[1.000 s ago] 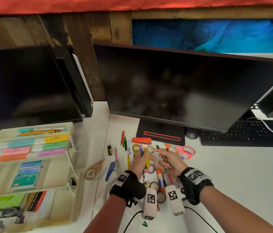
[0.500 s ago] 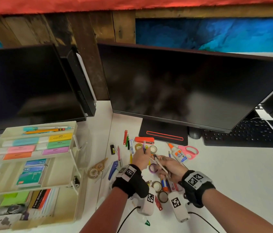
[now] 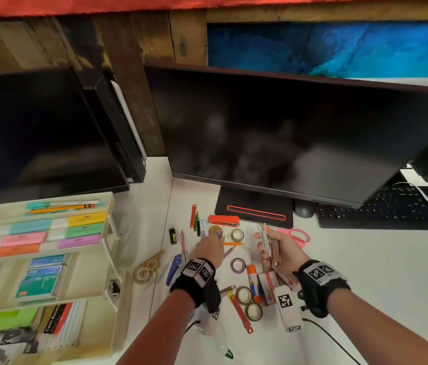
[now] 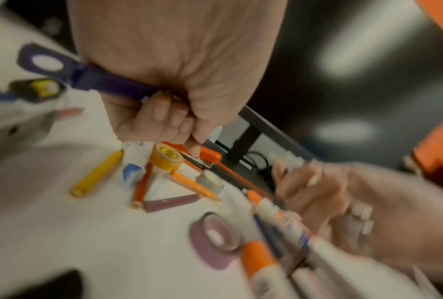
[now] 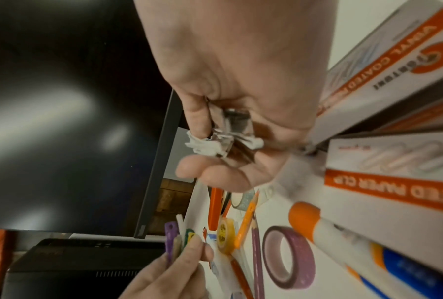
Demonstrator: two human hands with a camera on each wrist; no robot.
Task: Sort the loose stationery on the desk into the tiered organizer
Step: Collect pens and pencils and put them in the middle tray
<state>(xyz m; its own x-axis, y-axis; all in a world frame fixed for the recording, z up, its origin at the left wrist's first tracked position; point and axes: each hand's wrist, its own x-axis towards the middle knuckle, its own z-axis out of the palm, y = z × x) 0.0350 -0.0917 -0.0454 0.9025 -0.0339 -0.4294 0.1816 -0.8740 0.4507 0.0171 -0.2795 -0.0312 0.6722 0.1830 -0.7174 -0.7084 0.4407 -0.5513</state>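
My left hand [image 3: 214, 242] hovers over the pile of loose stationery, its fingers curled round a flat purple strip [image 4: 87, 78] with a hole at one end. In the right wrist view thin white and green pieces show beside that purple strip [image 5: 170, 238]. My right hand [image 3: 268, 246], a little to the right, grips a bundle of thin silvery and white pieces [image 5: 225, 137]. The cream tiered organizer [image 3: 113, 206] stands at the left with highlighters on top, small boxes in the middle, and notes and envelopes below.
On the desk lie a purple tape roll [image 3: 238, 265], a glue stick [image 3: 253, 283], an orange stapler [image 3: 224, 220], pink scissors [image 3: 297, 235], paper clip boxes [image 3: 270, 283] and a tape dispenser [image 3: 147, 267]. Two dark monitors stand behind; a keyboard [image 3: 381, 214] is at the far right.
My hands, close together over the pile before, have drawn apart. The right hand went right with the bundle; the left went left with the purple strip.
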